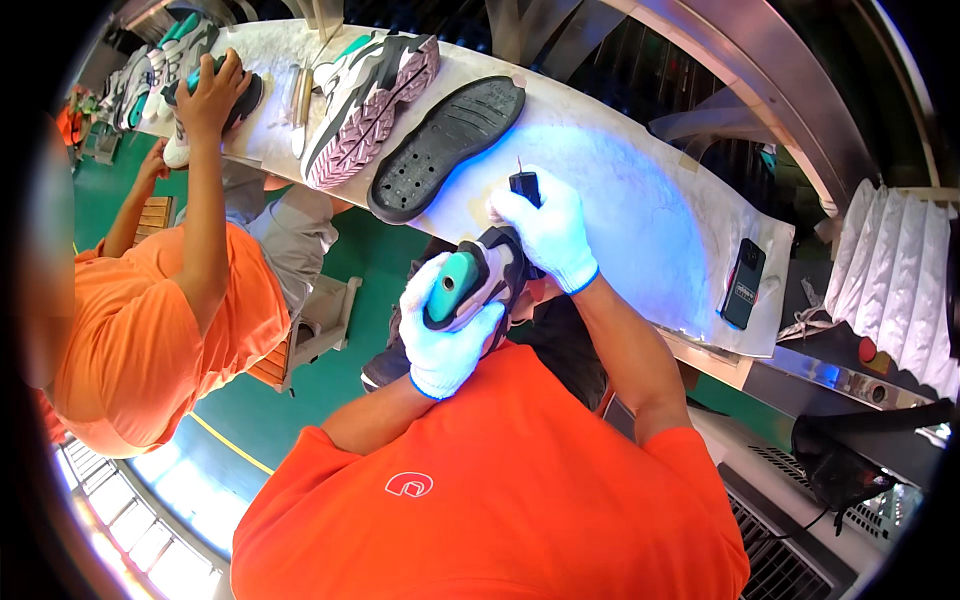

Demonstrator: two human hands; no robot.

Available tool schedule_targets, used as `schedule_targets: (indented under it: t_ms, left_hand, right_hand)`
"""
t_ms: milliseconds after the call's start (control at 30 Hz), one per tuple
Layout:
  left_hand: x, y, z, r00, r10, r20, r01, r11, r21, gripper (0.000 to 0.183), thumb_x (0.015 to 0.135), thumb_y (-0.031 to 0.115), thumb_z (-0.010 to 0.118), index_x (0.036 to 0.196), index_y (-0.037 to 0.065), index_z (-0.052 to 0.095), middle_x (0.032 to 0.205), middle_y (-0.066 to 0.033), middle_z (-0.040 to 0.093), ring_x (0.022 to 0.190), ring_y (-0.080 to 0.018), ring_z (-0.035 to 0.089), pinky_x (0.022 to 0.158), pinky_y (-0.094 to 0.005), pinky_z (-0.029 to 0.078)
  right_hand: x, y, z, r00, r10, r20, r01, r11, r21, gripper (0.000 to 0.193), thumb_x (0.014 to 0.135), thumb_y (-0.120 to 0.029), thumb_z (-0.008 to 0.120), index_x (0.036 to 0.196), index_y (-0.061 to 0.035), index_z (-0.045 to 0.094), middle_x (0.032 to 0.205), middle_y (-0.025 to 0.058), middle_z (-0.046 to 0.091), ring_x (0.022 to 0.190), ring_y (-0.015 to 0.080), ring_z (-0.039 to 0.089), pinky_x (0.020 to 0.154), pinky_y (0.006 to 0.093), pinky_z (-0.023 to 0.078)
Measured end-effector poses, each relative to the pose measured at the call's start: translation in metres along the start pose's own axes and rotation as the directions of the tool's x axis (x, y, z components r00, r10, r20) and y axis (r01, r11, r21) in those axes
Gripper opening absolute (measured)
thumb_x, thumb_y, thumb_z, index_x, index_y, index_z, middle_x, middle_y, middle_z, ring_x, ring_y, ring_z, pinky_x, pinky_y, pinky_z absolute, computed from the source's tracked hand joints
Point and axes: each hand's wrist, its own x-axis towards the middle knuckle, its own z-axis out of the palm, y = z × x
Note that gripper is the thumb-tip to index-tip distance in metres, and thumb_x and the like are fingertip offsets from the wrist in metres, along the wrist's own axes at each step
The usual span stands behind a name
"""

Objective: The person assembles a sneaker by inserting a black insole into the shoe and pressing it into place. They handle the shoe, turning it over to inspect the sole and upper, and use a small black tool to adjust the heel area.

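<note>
Over my lap, my left hand [443, 335], in a white glove, is wrapped round a dark-and-white sneaker [508, 270]. A teal shoe last [455, 285] with a round hole in its top fills the sneaker's opening. My right hand [553, 225], gloved too, is closed round a short black cylindrical tool [524, 186] with a thin tip sticking up. That hand is just above the sneaker's toe end, which it partly hides. On the bench beyond my hands lies a black sole [447, 148] with holes at its near end.
A sneaker with a pink sole [372, 105] lies left of the black sole. Blue light falls on the white bench top [640, 225]. A phone [743, 284] lies at the bench's right end. At left, a co-worker in orange [175, 310] handles another shoe [240, 100].
</note>
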Motion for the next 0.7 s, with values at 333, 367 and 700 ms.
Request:
schedule_targets:
  t_ms: [333,367,700]
  left_hand:
    - [-0.002,0.005,0.001,0.999,0.036,-0.021,-0.034,0.994,0.103,0.087,0.072,0.006,0.103,0.142,0.004,0.052,0.142,-0.0247,0.066,0.127,-0.0373,0.071,0.107,-0.0467,0.057]
    - [-0.003,0.005,0.002,1.0,0.029,-0.009,-0.028,0.994,0.109,0.087,0.072,0.005,0.103,0.143,0.004,0.052,0.142,-0.0245,0.066,0.127,-0.0372,0.071,0.107,-0.0466,0.058]
    - [0.003,-0.005,-0.002,0.998,0.056,-0.003,-0.056,0.998,-0.016,0.085,0.074,0.004,0.1,0.146,0.005,0.054,0.144,-0.0231,0.065,0.128,-0.0352,0.071,0.109,-0.0463,0.057]
  right_hand:
    - [0.021,-0.021,0.002,0.937,0.091,0.338,0.018,0.952,-0.306,0.031,0.096,-0.03,0.078,0.097,0.0005,0.072,0.083,0.0126,0.07,0.077,0.02,0.068,0.071,0.0398,0.054]
    - [0.026,-0.021,0.003,0.923,0.062,0.38,0.079,0.936,-0.344,0.031,0.096,-0.03,0.077,0.097,0.0004,0.071,0.083,0.0127,0.07,0.077,0.0192,0.067,0.072,0.0394,0.054]
    - [0.012,-0.002,0.001,0.94,0.212,0.269,-0.269,0.942,0.201,0.02,0.1,-0.018,0.073,0.099,0.0021,0.075,0.091,0.006,0.076,0.082,0.0132,0.069,0.077,0.0303,0.056]
